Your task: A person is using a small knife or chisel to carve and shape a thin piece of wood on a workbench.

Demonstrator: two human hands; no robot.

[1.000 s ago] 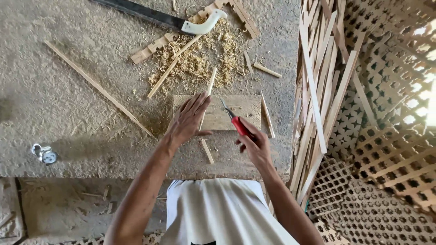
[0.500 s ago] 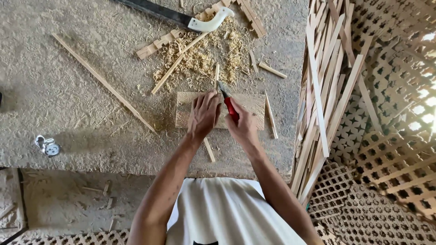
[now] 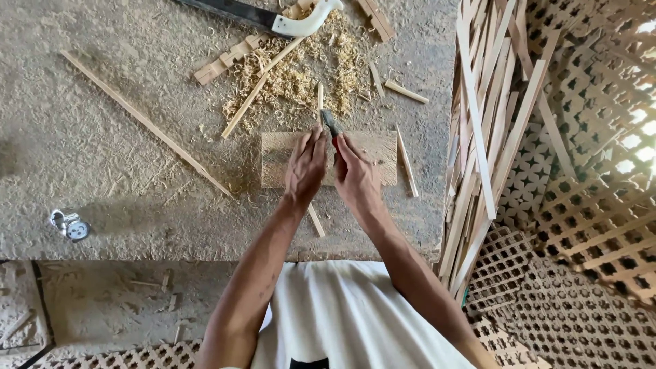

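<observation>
Both hands meet over the wood block (image 3: 372, 147): left hand (image 3: 305, 166) pinching thin stick (image 3: 319, 102) upright on it, right hand (image 3: 355, 174) gripping knife (image 3: 331, 124) w/ blade just beside; best shave away from fingers, light strokes.

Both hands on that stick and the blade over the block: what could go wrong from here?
The left hand holds the thin stick right beside the knife in the right hand; a slip could cut fingers. The thin stick could split. The wooden block lies loose among shavings and may shift.
</observation>
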